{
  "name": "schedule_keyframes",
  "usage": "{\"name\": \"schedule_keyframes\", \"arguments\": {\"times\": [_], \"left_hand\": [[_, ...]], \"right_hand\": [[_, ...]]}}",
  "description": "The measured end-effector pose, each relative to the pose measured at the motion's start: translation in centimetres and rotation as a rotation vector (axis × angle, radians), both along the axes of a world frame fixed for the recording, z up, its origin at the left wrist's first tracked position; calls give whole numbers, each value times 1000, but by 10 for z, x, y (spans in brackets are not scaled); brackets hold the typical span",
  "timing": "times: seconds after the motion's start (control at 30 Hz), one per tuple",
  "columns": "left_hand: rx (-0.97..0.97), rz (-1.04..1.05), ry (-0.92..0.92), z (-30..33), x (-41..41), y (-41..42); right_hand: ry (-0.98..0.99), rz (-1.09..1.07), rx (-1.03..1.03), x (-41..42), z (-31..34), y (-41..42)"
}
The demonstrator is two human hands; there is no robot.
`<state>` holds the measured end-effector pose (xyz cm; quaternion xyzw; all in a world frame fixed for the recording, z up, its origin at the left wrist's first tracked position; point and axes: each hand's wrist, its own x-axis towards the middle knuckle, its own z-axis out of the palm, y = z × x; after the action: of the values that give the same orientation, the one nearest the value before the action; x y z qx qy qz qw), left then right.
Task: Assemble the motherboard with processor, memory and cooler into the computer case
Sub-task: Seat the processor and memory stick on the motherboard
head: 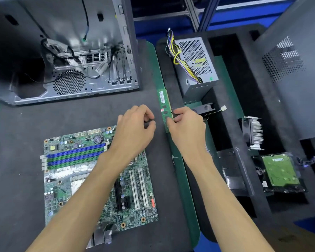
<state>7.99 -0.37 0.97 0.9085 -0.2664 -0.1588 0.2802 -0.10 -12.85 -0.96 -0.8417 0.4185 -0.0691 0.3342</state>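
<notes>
Both hands are out over the desk (25, 124). My right hand (186, 124) pinches a green memory stick (164, 106) at its near end, thumb and fingertips curled onto its edge; the stick runs away from that hand along the rim of the green mat (182, 179). My left hand (135, 124) hovers just left of the stick, fingers loosely curled, holding nothing. Under my left forearm lies the motherboard (76, 179), flat on the grey pad, its blue and green memory slots (75, 155) left of that wrist. Beyond my left hand stands the open computer case (71, 60). Past my right hand sits the power supply (196, 66); right of it I see a heatsink cooler (254, 131) and a hard drive (280, 171).
</notes>
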Motion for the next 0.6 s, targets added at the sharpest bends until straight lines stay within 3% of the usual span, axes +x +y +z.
{"name": "schedule_keyframes", "arguments": {"times": [0.6], "left_hand": [[-53,20,45,9,3,6]], "right_hand": [[-93,-74,226,1,19,-2]]}}
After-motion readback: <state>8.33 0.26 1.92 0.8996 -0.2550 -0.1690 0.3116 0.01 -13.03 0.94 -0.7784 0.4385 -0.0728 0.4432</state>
